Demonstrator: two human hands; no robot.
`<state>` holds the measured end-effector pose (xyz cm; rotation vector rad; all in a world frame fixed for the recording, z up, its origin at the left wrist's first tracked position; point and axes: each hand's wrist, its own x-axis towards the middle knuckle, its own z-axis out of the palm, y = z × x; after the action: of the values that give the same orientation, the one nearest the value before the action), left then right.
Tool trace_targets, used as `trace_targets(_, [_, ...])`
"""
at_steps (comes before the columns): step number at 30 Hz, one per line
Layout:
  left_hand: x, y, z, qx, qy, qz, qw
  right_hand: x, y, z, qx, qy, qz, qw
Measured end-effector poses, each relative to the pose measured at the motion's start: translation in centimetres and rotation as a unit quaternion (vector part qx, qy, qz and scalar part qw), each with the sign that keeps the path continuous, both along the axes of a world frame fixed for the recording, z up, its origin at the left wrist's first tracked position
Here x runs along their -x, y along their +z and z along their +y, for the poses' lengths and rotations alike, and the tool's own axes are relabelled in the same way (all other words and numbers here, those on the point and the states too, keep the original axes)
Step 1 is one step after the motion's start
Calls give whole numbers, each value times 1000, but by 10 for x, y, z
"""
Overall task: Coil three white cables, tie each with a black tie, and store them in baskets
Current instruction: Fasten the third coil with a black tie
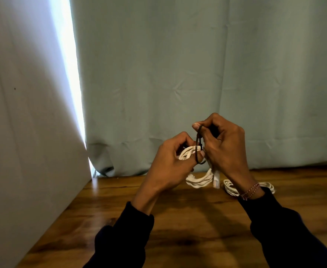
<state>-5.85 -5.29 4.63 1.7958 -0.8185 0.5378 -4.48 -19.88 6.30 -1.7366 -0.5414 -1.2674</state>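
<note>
I hold a coiled white cable in the air above the wooden table. My left hand grips the upper part of the coil. My right hand pinches a black tie that loops around the coil's top; the loop stretches up to my thumb. The cable's clear plug hangs down beside the coil. A second white cable coil lies on the table behind my right wrist, partly hidden. No basket is in view.
A pale green curtain hangs right behind the table's far edge. A white wall or panel runs along the table's left side, with a bright gap of light between it and the curtain.
</note>
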Motion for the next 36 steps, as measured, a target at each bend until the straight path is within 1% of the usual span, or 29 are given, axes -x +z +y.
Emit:
trace_targets(2, [-3,-1,1,-55,57,-68,995,0,1,-1,-5,-4,8,1000])
trace_targets(4, [-3,-1,1,-72,85,-109,988,1,2,-2,-8,-4,14,1000])
trace_targets(8, [-4,-3,-2,-74,109,-132,983,2,3,-3,-8,4,18,1000])
trace_targets(11, [-3,-4,-2,-77,90,-146,982,-1,1,-3,-20,12,33,999])
trace_targets(15, [-1,-3,-1,-67,53,-127,988,-3,0,-6,-23,13,52,998])
trace_targets(19, [0,-1,-1,-44,40,-102,993,0,2,-4,-18,12,30,999])
trace_targets(21, [0,-1,0,-34,66,-99,992,4,6,-4,-16,32,20,999])
trace_targets(25, [-9,-2,8,-6,119,-84,989,12,14,-10,7,65,27,998])
trace_targets(27, [-13,-2,14,16,141,-74,987,16,16,-12,46,77,28,996])
trace_targets(31, [-10,4,18,65,170,-44,982,19,15,-9,165,83,12,983])
trace_targets(34, [-7,10,20,108,177,26,978,19,12,-4,198,86,28,976])
trace_targets(36, [-7,14,23,147,155,78,974,19,9,-3,233,59,28,970])
